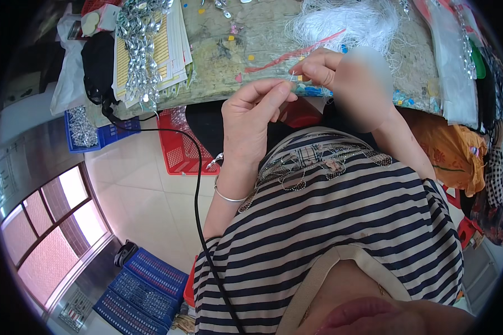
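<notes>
Over the table's near edge, my left hand [246, 123] is closed in a pinch, thumb against forefinger. Close beside it, the fingertips of my right hand [324, 70] are also pinched together; a blurred patch covers the back of that hand. A thin white thread [293, 74] shows between the two sets of fingertips, though anything smaller on it cannot be made out. Beyond my right hand lies a loose heap of white thread [346, 25], and a red strip [296, 53] runs from it across the tabletop.
Strands of silvery beads [140, 50] hang over papers [176, 44] at the table's left. A black bag [99, 67] is beside them. Below stand a blue basket [103, 139] and a red basket [173, 159]. A black cable [198, 184] runs past my left arm. An orange bag [450, 151] hangs at right.
</notes>
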A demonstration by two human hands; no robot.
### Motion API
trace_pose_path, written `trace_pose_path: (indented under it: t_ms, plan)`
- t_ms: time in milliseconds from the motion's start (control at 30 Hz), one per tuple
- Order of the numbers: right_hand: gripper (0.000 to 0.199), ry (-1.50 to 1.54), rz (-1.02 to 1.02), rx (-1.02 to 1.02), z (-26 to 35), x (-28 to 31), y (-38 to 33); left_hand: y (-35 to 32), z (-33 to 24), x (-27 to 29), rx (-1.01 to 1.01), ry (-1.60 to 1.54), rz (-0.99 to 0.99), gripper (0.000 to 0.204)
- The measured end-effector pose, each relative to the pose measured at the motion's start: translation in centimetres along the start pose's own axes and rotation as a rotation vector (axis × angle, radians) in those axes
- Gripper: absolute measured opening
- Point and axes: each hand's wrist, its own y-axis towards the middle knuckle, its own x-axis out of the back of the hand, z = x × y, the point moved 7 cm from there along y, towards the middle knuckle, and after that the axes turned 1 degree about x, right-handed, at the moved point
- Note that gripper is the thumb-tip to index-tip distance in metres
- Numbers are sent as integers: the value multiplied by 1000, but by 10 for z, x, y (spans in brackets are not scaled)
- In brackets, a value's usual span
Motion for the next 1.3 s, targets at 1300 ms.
trace_pose_path:
  t_ms: [1300]
  plan:
    - [18, -23, 34, 80, 4, -9, -3, 2, 9, 4, 27, -49, 14, 14]
